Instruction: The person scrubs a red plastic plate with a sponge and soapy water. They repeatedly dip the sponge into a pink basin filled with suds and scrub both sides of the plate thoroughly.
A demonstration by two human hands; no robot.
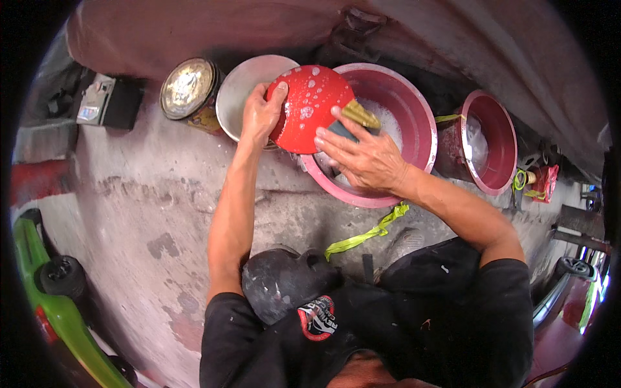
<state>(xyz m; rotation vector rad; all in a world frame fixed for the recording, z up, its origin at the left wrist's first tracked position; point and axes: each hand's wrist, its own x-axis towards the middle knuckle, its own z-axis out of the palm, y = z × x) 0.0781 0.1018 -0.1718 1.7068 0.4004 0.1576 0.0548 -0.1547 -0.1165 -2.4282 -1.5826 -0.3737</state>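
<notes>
My left hand (264, 114) grips the left edge of a round red disc (310, 111), its thumb on the face. Water drops and suds spot the disc. In my right hand (364, 150) is a dark block (343, 131) with a folded yellowish-brown sheet or cloth (361, 115), close to the disc's lower right edge; whether it touches the disc I cannot tell. Both hands are above a large pink plastic basin (427, 131) that holds soapy water. Partly behind the disc stands a whitish round basin (242, 77).
A metal can with a lid (189, 87) stands left of the basins. To the right is a smaller pink bucket (502, 169) with sudsy water. A yellow-green strip (366, 236) lies on the concrete floor near my knees. A green car (73, 325) is at lower left.
</notes>
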